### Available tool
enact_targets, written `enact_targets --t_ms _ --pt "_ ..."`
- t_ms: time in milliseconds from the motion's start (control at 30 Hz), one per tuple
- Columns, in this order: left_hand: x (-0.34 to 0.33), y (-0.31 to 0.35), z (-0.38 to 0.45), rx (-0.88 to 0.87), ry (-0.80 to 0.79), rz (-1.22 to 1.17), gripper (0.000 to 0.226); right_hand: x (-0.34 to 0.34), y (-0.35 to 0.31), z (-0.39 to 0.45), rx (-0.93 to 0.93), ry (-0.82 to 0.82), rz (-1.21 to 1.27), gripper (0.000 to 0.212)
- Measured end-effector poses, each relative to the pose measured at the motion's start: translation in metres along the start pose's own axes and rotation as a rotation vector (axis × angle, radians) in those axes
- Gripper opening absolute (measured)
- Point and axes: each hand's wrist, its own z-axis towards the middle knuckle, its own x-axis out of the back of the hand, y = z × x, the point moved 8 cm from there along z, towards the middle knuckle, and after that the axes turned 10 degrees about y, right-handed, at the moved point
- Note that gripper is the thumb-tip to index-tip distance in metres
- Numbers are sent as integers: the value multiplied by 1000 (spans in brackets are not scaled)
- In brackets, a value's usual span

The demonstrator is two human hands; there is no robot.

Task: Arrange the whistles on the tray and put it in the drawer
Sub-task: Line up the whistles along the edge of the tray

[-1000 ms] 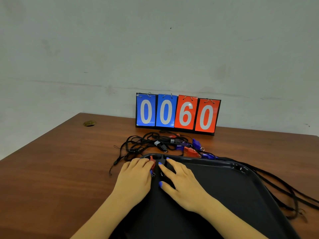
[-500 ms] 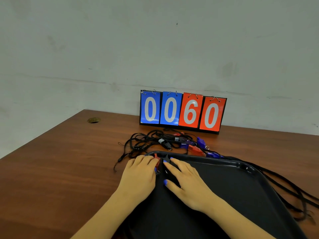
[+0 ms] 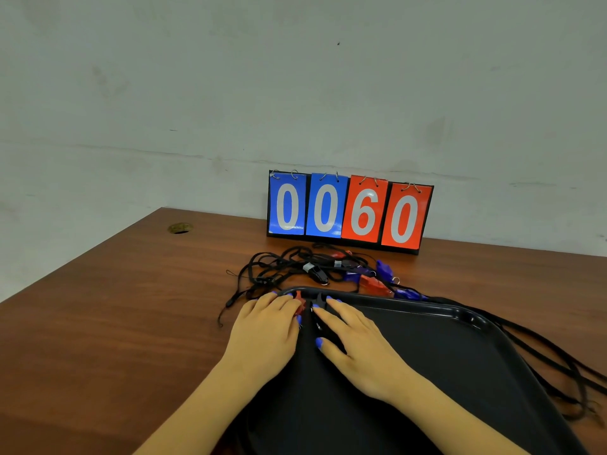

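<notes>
Left hand [image 3: 266, 330] and right hand [image 3: 358, 336] lie flat (fingers extended).

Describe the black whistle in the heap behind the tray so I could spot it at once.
Start at the scoreboard against the wall, then drop to the tangle of black cords in front of it. The black whistle lies in its middle, under the blue zeros. Its neighbours are red or blue; only it is black, with a grey band at one end.

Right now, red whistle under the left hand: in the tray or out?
In: red whistle lies inside the tray rim, under the left hand fingertips.
</notes>
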Motion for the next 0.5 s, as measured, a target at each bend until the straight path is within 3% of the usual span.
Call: enact_targets --t_ms 300,400,500 --pt "1 -1 0 18 -21 5 35 1 4 0 -24 32 65 56" --pt "1 -2 1 19 -21 -6 37 5 7 1 -62 48 193 53" --pt "3 -2 1 21 -27 -25 29 21 19 7 -87 143 243 49"
